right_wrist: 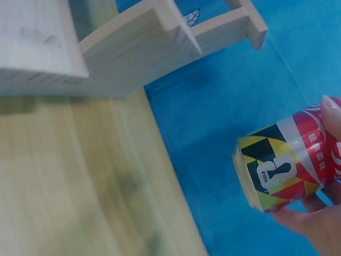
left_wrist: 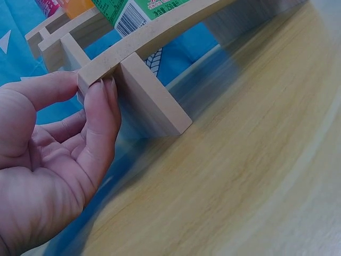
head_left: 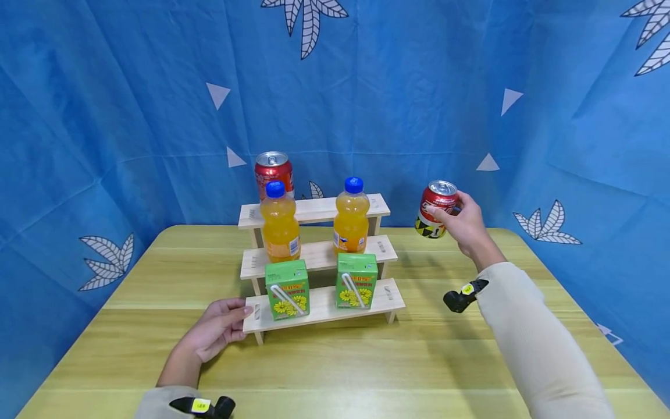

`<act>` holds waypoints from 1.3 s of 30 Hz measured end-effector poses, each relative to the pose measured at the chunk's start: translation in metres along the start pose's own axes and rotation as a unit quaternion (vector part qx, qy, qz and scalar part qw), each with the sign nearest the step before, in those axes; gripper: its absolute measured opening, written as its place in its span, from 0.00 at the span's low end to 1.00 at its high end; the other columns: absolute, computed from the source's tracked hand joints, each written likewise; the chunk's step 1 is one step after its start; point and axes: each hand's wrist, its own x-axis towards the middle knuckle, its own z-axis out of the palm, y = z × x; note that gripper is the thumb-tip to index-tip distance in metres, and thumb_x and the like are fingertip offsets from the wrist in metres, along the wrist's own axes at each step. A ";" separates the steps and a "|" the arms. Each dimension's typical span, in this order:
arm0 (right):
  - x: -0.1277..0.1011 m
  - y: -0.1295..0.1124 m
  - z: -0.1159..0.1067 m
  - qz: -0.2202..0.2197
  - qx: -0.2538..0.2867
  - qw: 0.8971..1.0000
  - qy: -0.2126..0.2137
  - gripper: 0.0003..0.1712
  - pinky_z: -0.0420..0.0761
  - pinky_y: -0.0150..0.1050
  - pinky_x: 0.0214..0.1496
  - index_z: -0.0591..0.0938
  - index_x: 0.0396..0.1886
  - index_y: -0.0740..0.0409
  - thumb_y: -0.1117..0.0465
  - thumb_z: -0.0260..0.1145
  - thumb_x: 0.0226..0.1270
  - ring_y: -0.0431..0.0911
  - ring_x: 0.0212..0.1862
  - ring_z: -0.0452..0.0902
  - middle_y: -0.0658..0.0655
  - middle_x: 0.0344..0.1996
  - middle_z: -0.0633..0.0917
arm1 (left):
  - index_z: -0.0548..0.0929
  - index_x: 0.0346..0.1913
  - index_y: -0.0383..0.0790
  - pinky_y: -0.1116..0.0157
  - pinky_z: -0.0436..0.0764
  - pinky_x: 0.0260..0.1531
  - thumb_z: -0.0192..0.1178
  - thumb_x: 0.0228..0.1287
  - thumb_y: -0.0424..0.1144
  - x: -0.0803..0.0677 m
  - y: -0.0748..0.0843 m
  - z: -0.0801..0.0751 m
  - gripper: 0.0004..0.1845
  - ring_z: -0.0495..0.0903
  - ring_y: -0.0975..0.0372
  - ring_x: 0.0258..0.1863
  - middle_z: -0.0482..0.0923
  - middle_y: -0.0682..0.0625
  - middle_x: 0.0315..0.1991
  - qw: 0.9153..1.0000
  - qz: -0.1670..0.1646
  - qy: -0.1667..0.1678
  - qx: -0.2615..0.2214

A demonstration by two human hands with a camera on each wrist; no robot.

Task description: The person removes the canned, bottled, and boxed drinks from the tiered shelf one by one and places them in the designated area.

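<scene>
**Lena:** Hands first. What is each one doing?

**Omar:** The right hand (head_left: pixel 467 224) is gripping a red can (head_left: pixel 437 208) with its fingers curled around the side. It is holding the can upright in the air, to the right of the wooden 3-step rack (head_left: pixel 317 257) and about level with the top step. In the right wrist view the can (right_wrist: pixel 290 161) is showing a black, yellow and red pattern near its base, with the fingertips (right_wrist: pixel 331 113) lying across it.

**Lena:** And the left?

**Omar:** The left hand (head_left: pixel 216 330) is lying on the table (head_left: pixel 335 361) at the rack's front left corner. In the left wrist view the hand (left_wrist: pixel 50 154) is pinching the end of the lowest board, thumb on top and fingertips (left_wrist: pixel 104 90) pressing against its edge.

**Lena:** What is standing on the rack?

**Omar:** On the top step, 1 more red can (head_left: pixel 273 173) is standing at the left end. The middle step is carrying 2 orange drink bottles (head_left: pixel 280 224) with blue caps. The bottom step is holding 2 green juice cartons (head_left: pixel 287 289), each with a straw fixed to its front.

**Lena:** Anything else around?

**Omar:** A blue cloth (head_left: pixel 131 105) with white leaves and triangles is hanging behind the table. Both sleeves are pale, and a small black device with a yellow tag (head_left: pixel 463 295) is sitting at each wrist.
</scene>
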 end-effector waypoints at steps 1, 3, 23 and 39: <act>-0.001 0.003 -0.001 0.002 -0.001 1.000 0.001 0.51 0.65 0.54 0.67 0.47 0.74 0.61 0.48 0.65 0.62 0.60 0.67 0.58 0.66 0.69 0.59 | 0.66 0.56 0.27 0.74 0.80 0.27 0.52 0.69 0.36 0.000 0.000 0.000 0.18 0.81 0.65 0.30 0.82 0.48 0.38 1.000 0.000 0.000 0.000; -0.004 0.010 -0.003 0.006 0.001 1.000 0.004 0.50 0.64 0.54 0.68 0.47 0.73 0.62 0.49 0.65 0.63 0.60 0.68 0.58 0.67 0.69 0.59 | 0.66 0.56 0.27 0.74 0.80 0.27 0.52 0.69 0.36 0.001 -0.001 0.000 0.18 0.81 0.65 0.30 0.82 0.48 0.38 1.000 0.002 -0.005 0.002; -0.023 0.072 -0.027 0.057 0.006 0.997 0.057 0.47 0.61 0.53 0.69 0.45 0.73 0.65 0.53 0.61 0.67 0.61 0.68 0.55 0.69 0.70 0.57 | 0.68 0.54 0.27 0.74 0.81 0.26 0.52 0.70 0.35 0.001 -0.002 -0.001 0.16 0.81 0.65 0.29 0.83 0.47 0.37 1.000 0.016 -0.013 -0.019; -0.032 0.101 -0.036 0.075 -0.002 0.993 0.090 0.46 0.63 0.51 0.69 0.48 0.73 0.66 0.52 0.61 0.66 0.60 0.67 0.57 0.69 0.69 0.59 | 0.70 0.52 0.30 0.73 0.80 0.26 0.52 0.70 0.35 0.000 -0.002 0.000 0.13 0.80 0.65 0.28 0.83 0.47 0.37 1.000 0.015 -0.007 -0.019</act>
